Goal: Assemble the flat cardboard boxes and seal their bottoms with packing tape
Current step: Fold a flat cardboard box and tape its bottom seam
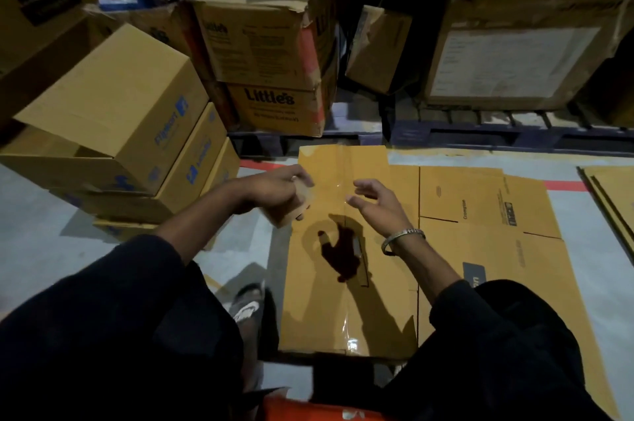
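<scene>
A brown cardboard box (322,300) lies in front of me with its closed flaps facing up. A glossy strip of clear tape (345,324) runs down the centre seam. My left hand (274,185) holds a roll of packing tape (291,209) just above the box's left edge. My right hand (375,206) hovers over the middle of the box with fingers spread and loosely bent, holding nothing. Its shadow falls on the flaps.
A flattened printed carton (480,214) lies on the floor to the right, with more flat cardboard (614,201) at the far right. Stacked assembled boxes (113,118) stand to the left. Worn "Little's" cartons (271,77) and a pallet (480,137) are behind. My shoe (247,307) is beside the box.
</scene>
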Motion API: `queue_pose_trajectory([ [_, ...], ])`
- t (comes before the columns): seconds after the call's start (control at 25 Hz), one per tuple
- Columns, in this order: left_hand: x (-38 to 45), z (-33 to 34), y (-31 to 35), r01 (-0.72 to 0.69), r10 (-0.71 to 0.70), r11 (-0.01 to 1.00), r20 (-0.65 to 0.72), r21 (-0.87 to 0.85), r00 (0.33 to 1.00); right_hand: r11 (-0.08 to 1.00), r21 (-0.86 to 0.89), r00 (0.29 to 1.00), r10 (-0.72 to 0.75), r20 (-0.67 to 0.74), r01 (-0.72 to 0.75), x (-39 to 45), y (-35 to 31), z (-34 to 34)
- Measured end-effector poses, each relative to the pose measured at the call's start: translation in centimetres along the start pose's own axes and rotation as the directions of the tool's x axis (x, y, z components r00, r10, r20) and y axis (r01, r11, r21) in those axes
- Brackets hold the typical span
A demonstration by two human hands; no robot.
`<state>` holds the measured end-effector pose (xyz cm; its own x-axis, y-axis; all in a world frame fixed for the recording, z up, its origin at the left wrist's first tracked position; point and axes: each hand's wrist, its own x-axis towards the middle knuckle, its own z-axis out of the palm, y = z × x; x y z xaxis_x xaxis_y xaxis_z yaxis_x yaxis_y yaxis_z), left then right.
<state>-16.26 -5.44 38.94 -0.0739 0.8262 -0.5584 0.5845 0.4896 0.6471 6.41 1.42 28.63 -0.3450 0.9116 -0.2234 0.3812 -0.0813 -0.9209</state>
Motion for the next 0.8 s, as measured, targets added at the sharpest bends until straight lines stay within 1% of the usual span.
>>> queue_pose_trajectory([
  [0.04, 0.9, -0.3, 0.8, -0.029, 0.031, 0.999, 0.030, -0.037, 0.999, 0.997, 0.073, 0.999, -0.037, 0.023, 0.035, 0.7, -1.0, 0.3],
  [0.12, 2.7, -0.4, 1.2, -0.073, 0.074, 0.997, 0.054, -0.017, 0.996, 0.980, 0.196, 0.991, -0.064, 0.116, 0.041, 1.9, -2.2, 0.4],
  [0.2, 5.7, -0.4, 0.3, -0.090, 0.090, 0.996, 0.057, 0.000, 0.994, 0.973, 0.231, 0.976, -0.050, 0.214, -0.001, 3.9, -1.5, 0.6],
  [0.28, 8.6, -0.6, -0.5, -0.105, 0.106, 0.994, 0.069, -0.019, 0.992, 0.973, 0.228, 0.969, -0.027, 0.247, -0.031, 5.9, -0.6, 0.8],
  [0.36, 11.5, -0.7, -0.6, -0.127, 0.129, 0.991, 0.093, -0.033, 0.987, 0.981, 0.192, 0.978, -0.018, 0.207, -0.022, 8.3, -0.1, 1.1],
  [0.44, 13.4, -0.6, -0.3, -0.155, 0.155, 0.988, 0.086, -0.008, 0.984, 0.985, 0.174, 0.988, -0.038, 0.152, 0.011, 10.4, -0.2, 1.1],
  [0.56, 15.3, -0.3, 0.3, -0.167, 0.173, 0.983, 0.074, -0.078, 0.982, 0.981, 0.194, 0.993, -0.025, 0.112, 0.002, 13.2, -0.2, 0.7],
  [0.6, 15.6, -0.3, 0.4, -0.174, 0.179, 0.982, 0.073, -0.069, 0.981, 0.980, 0.201, 0.994, -0.021, 0.106, -0.001, 13.7, -0.1, 0.4],
  [0.72, 16.9, -0.5, 0.5, -0.180, 0.177, 0.983, 0.084, 0.030, 0.981, 0.971, 0.239, 0.996, -0.005, 0.088, -0.016, 14.6, 0.2, 0.1],
  [0.8, 17.9, -0.5, 0.3, -0.218, 0.211, 0.971, 0.074, 0.099, 0.975, 0.976, 0.216, 0.997, -0.005, 0.072, -0.011, 15.3, 0.2, 0.1],
])
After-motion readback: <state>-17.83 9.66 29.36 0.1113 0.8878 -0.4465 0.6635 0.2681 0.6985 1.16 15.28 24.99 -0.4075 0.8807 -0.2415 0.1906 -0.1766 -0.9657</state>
